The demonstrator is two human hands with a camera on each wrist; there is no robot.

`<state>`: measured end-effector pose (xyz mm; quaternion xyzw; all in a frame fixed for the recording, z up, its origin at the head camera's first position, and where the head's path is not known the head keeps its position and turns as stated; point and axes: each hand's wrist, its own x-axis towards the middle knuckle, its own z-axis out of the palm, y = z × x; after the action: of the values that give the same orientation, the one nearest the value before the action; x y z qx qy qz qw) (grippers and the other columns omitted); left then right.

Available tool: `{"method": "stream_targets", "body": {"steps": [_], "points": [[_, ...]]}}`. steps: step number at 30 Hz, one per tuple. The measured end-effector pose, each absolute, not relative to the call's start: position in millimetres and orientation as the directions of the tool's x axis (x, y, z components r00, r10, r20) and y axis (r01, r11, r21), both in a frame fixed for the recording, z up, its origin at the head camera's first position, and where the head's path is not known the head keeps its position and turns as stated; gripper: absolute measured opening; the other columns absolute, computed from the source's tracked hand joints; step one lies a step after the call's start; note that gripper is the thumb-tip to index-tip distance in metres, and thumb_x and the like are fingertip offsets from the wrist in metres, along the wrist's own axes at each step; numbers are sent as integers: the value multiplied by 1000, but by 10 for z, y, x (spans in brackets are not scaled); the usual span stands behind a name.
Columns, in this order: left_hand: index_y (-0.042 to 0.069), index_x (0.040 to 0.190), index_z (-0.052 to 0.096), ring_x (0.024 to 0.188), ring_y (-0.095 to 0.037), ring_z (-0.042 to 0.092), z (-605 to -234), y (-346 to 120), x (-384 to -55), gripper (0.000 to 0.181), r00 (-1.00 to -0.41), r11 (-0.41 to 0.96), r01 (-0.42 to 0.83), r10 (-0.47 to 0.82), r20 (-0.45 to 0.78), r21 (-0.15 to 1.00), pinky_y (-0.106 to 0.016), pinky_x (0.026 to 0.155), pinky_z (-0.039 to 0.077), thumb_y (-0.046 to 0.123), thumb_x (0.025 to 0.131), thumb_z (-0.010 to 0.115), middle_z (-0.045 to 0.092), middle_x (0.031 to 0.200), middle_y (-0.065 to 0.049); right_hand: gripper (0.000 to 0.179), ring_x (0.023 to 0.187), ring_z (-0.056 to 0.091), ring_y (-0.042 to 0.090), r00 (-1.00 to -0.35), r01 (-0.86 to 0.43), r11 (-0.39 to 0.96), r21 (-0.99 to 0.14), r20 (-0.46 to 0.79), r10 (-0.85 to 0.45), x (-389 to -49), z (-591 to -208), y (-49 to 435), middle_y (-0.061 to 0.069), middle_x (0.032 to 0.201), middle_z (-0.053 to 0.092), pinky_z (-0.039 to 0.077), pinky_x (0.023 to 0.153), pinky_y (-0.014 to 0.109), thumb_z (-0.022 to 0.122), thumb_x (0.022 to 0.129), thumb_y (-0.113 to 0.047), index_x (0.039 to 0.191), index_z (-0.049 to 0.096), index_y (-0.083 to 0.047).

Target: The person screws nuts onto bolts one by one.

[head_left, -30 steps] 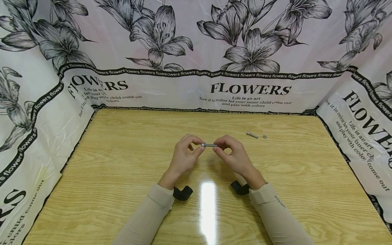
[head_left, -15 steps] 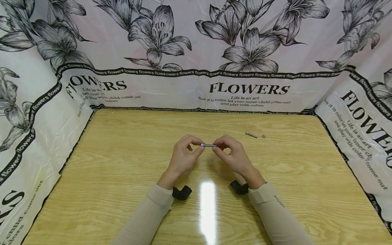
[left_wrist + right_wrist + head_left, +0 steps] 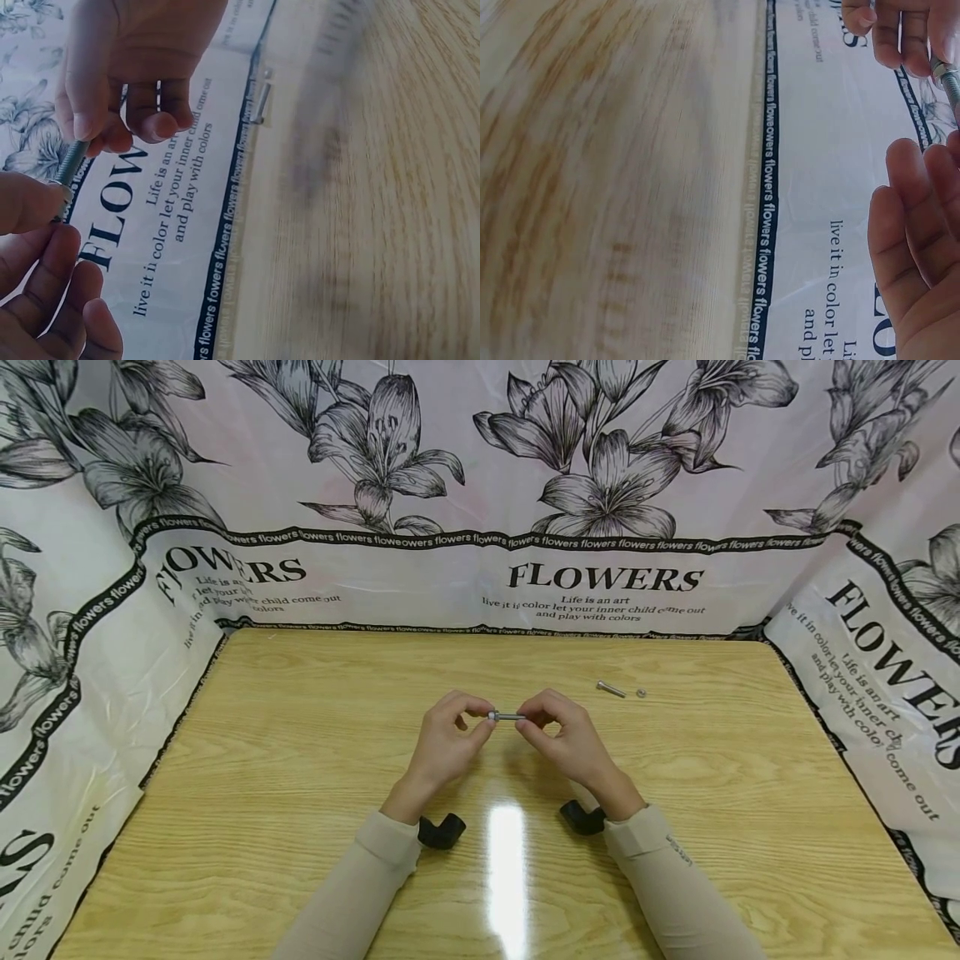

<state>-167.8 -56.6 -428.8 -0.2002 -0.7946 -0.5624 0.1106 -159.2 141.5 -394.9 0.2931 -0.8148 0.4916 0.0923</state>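
While the left hand [image 3: 448, 739] pinches a bolt [image 3: 509, 717], the right hand [image 3: 566, 739] pinches its threads [image 3: 73, 160].

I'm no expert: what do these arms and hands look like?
They are a person's. The left hand and right hand are ungloved. The left sleeve and right sleeve are long and beige; small dark lettering, too small to read, marks the right one. A black, bent piece shows beside each arm.
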Motion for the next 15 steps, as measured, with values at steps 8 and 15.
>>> {"method": "stream_targets", "body": {"steps": [8,15], "points": [[13,94,69,90,-28,57,-4255,-574,-1699,7,-906,331,417,223,359,847,-39,73,45,10,88,69,62,93,3,8,76,59,22,-808,-576,369,-729,439,-394,-1629,-3963,1423,13,88,62,52,70,35,65,86,8,93,63,4],[11,95,69,90,-25,57,-4232,-608,-1783,8,-900,382,428,264,347,819,-42,74,47,9,87,70,62,93,2,7,75,58,17,-818,-559,396,-728,405,-409,-1838,-4192,1493,5,89,62,51,69,32,66,88,-1,95,65,-4]]}}
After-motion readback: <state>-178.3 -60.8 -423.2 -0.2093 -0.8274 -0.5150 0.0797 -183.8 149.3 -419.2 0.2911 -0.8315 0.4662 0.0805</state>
